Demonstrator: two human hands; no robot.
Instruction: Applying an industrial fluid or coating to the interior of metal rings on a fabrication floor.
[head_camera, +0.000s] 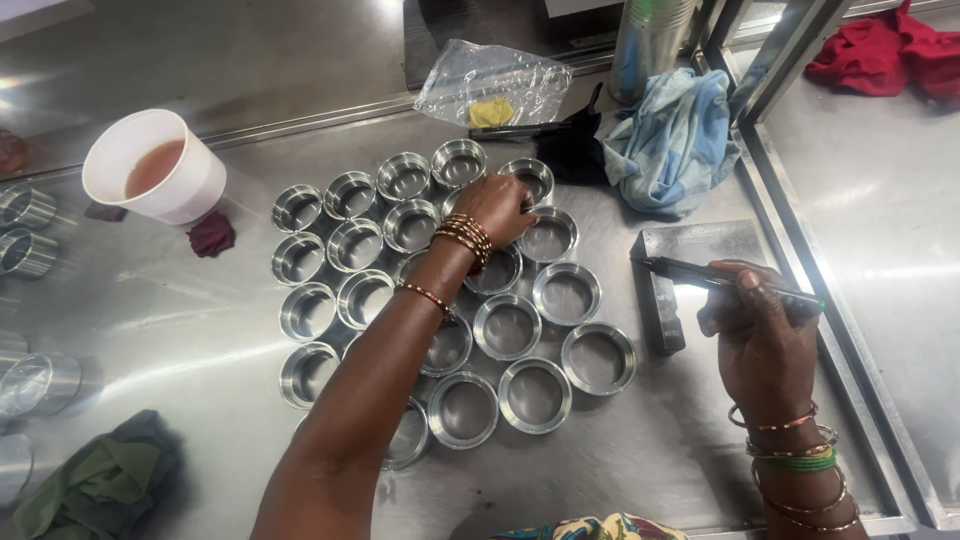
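Fingers (520, 205) of the left hand (495, 207): curled down onto the far part of a cluster of metal rings (508, 326); whether they pinch one cannot be told, as the hand covers the contact. Wrist carries stacked gold-and-red bangles.

Fingers (745, 290) of the right hand (760, 345): closed round a slim black pen (730, 281), held roughly level, its far end pointing left above a flat grey metal block (700, 245).

Metal rings: short, round, open-topped cylinders of polished steel, thin-walled, bright and reflective, machined smooth. Set in close rows at the middle of the surface (200, 320), many touching; the left forearm lies across the near ones.

Surface: brushed stainless sheet, glossy, with raised rails along the far and right edges.

Other items:
- White cup (155, 165), tapered, holding reddish-brown liquid; far left.
- Small dark red scrap (211, 235), just beside the cup.
- Clear plastic bag (490, 82), crinkled, with a yellow piece inside; far side.
- Pale blue cloth (675, 140), crumpled, beside a black cloth (572, 145).
- Steel cylinder (650, 40), upright, behind the blue cloth.
- Red cloth (885, 50), far right corner.
- Green cloth (100, 480), bunched, near left.
- Further steel cylinders (30, 230) along the left edge.
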